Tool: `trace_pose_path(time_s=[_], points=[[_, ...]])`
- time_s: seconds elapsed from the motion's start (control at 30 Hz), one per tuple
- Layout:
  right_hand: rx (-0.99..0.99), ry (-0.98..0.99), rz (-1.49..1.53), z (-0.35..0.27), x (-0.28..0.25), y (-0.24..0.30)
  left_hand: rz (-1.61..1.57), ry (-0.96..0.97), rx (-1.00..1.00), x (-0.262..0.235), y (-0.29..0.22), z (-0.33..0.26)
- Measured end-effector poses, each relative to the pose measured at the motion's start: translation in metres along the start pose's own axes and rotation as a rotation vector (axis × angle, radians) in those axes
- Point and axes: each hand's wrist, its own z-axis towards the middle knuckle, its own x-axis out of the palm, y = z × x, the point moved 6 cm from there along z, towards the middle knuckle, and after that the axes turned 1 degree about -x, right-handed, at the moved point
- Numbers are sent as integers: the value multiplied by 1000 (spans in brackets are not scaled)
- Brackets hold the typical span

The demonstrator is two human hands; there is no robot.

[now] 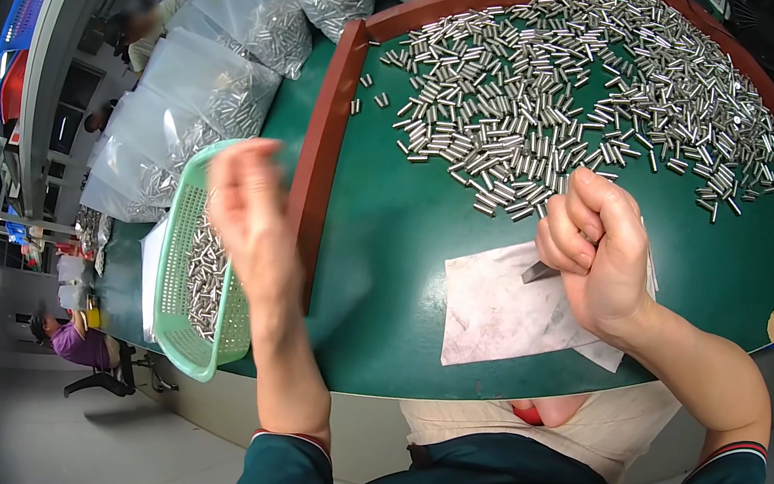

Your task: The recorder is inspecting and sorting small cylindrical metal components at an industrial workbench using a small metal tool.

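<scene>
My left hand is over the right side of a light green plastic basket, smeared by motion. Its fingers are too blurred to show whether they hold anything. Inside the basket lie many short silvery metal pins. My right hand is closed in a fist around a flat, dark metal tool; only its angled end sticks out, and the rest is hidden in the fist. Under this hand are stained white paper sheets on the green table. Beyond it, many similar loose pins are spread out.
A red-brown raised rail borders the sorting area and stands between basket and pins. Clear plastic bags of pins line the table's far left. Other people sit farther off, one in a purple shirt.
</scene>
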Motion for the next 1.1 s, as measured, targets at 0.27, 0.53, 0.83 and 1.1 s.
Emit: trace_pose_path(time_s=[0.27,0.53,0.83,1.1], points=[[4,20,-3,-1,6,-1,905,-277,514,-70,15,27],[-2,9,63,1,1,0,411,541,634,79,9,-47],[14,6,-15,0,3,2,389,689,590,108,12,-69],[18,-1,-29,1,3,1,429,676,563,103,16,-67]])
